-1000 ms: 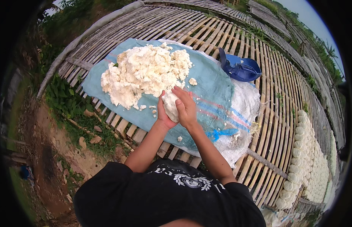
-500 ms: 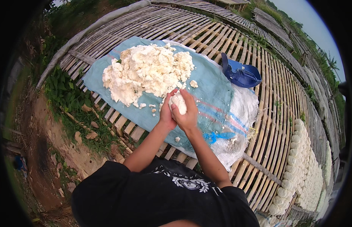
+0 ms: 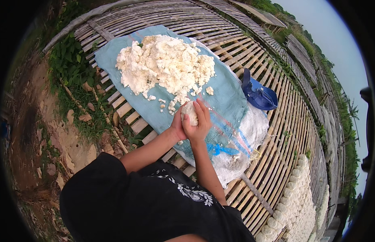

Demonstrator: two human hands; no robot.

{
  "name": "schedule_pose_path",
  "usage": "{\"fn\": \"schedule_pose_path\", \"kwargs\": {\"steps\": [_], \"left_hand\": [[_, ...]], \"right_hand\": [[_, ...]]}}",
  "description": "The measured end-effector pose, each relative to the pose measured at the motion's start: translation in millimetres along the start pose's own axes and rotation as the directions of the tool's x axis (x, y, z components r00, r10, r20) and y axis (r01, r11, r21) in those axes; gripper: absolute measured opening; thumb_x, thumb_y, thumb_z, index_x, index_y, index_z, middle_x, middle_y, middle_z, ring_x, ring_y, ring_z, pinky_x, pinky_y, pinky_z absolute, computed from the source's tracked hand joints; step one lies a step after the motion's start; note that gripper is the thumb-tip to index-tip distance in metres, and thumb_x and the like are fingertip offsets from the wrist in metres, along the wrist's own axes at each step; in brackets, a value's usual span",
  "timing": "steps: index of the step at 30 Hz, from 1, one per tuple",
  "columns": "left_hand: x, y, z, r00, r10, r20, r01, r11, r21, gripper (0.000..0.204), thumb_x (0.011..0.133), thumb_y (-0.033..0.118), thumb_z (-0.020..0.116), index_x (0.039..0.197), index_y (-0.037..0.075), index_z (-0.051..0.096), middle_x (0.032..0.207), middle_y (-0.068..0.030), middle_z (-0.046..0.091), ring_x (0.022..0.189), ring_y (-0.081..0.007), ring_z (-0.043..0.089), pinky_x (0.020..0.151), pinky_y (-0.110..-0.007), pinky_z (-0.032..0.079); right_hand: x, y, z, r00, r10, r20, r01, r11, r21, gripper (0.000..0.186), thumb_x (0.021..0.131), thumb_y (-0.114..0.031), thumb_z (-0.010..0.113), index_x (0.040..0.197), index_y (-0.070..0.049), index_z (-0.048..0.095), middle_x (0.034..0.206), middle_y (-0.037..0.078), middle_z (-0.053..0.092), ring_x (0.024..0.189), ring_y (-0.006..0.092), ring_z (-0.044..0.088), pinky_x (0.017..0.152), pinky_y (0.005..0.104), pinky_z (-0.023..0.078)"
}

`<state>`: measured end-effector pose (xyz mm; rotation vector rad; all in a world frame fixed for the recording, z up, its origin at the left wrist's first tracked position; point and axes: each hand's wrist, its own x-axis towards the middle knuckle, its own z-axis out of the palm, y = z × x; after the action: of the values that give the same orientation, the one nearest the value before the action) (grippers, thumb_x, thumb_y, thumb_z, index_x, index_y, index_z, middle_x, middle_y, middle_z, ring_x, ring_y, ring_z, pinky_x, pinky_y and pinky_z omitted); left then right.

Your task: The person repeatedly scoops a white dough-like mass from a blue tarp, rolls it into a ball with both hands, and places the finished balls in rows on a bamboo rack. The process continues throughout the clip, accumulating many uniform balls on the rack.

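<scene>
Pressed between my two cupped hands is a lump of white, crumbly dough [image 3: 190,112]. My left hand [image 3: 177,124] wraps its left side, and my right hand [image 3: 200,123] covers the right side with fingers bent over it. Both are closed on the lump, which shows only between the thumbs and fingers. Just beyond them, a large heap of the same white crumbly dough [image 3: 163,62] lies on a blue-green woven sack [image 3: 227,90]. Loose crumbs [image 3: 171,105] are scattered between the heap and my hands.
A broken dark-blue plastic container [image 3: 262,97] rests on the bamboo slat rack [image 3: 276,133], right of the sack. Underneath the sack, a white woven sack [image 3: 256,125] sticks out. Rows of round white pieces [image 3: 292,201] cover the rack's lower right. Plants [image 3: 70,60] grow along the left edge.
The view has shifted, so the rack and heap sit higher in the picture. My hands stay closed around the lump, with the right fingers now bent further over it.
</scene>
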<state>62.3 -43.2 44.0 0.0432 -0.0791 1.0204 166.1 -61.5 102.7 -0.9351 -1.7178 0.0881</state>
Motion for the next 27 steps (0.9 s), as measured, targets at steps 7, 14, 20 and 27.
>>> {"fn": "schedule_pose_path", "kwargs": {"steps": [7, 14, 20, 27], "left_hand": [[-7, 6, 27, 0.956, 0.036, -0.29, 0.023, 0.979, 0.2, 0.059, 0.108, 0.065, 0.042, 0.13, 0.013, 0.063, 0.122, -0.0067, 0.071, 0.113, -0.0258, 0.07, 0.099, -0.046, 0.058], [-7, -22, 44, 0.958, 0.235, -0.165, -0.147, 0.896, 0.418, 0.052, 0.112, 0.049, 0.045, 0.153, 0.018, 0.05, 0.141, -0.0085, 0.061, 0.128, -0.0231, 0.063, 0.11, -0.043, 0.053], [-21, 4, 50, 0.941, -0.279, -0.193, 0.325, 0.906, 0.273, 0.07, 0.108, 0.064, 0.044, 0.154, 0.012, 0.052, 0.14, -0.0136, 0.065, 0.126, -0.0261, 0.066, 0.107, -0.044, 0.055], [-15, -2, 48, 0.981, -0.15, -0.12, 0.183, 0.923, 0.339, 0.047, 0.111, 0.05, 0.049, 0.127, 0.009, 0.067, 0.117, -0.0099, 0.074, 0.104, -0.0232, 0.075, 0.091, -0.042, 0.063]], "right_hand": [[1, 2, -13, 0.998, 0.003, 0.064, -0.006, 0.999, 0.047, 0.047, 0.078, -0.026, 0.085, 0.119, -0.003, 0.077, 0.124, 0.02, 0.074, 0.108, 0.0344, 0.074, 0.092, 0.042, 0.059], [-10, -14, -16, 0.987, 0.156, -0.05, -0.154, 0.988, 0.031, 0.051, 0.079, -0.026, 0.082, 0.124, -0.003, 0.076, 0.13, 0.023, 0.071, 0.113, 0.0391, 0.071, 0.097, 0.0454, 0.057], [-20, -17, -33, 0.999, -0.016, -0.042, 0.019, 0.997, 0.073, 0.054, 0.08, -0.026, 0.082, 0.128, -0.004, 0.073, 0.127, 0.021, 0.071, 0.112, 0.0392, 0.071, 0.097, 0.0453, 0.057], [-21, -29, -43, 0.992, 0.121, 0.046, -0.124, 0.989, 0.076, 0.055, 0.084, -0.029, 0.083, 0.129, -0.001, 0.07, 0.116, 0.02, 0.071, 0.101, 0.0372, 0.069, 0.089, 0.0445, 0.055]]}}
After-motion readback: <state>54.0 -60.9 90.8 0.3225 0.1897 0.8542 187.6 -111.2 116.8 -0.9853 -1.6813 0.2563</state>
